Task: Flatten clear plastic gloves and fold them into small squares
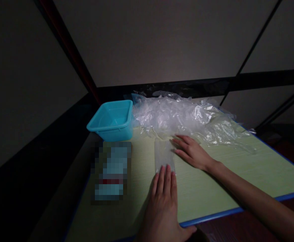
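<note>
- Near the middle of the table (212, 195), I see a small clear plastic bag (164, 153) lying flat, its near end hidden under my left hand (162, 210).
- My left fingers are straight and almost together, pressed down flat; that wrist is cut off by the bottom of my view.
- My right hand (194, 156) lies palm down, fingers a little apart, tips at the bag's far right edge; in this dim light I can't quite tell whether they touch it.
- Behind, a crumpled heap of clear plastic (177, 114) hides the table's back edge.
- Left, a blue tub (118, 134) stands beyond a blurred-out object (111, 171) I can't identify.
</note>
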`<act>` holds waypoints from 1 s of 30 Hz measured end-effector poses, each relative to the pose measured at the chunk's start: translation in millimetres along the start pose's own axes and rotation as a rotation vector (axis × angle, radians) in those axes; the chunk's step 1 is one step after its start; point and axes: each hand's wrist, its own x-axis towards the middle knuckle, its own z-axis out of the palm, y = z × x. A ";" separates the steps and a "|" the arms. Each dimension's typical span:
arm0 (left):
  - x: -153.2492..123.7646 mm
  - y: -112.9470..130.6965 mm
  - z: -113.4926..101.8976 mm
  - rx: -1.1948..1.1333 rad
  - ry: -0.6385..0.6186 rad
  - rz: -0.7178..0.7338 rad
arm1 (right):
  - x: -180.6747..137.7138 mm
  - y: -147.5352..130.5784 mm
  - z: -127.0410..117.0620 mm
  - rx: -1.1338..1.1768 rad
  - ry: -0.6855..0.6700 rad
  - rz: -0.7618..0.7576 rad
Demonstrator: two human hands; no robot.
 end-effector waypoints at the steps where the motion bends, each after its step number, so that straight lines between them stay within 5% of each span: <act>1: -0.2 -0.2 0.1 0.003 -0.001 0.004 | -0.2 0.2 -1.3 0.031 0.029 -0.004; 30: 0.8 3.9 -8.4 -0.097 -0.047 -0.020 | -0.7 0.9 2.3 -0.065 -0.049 -0.045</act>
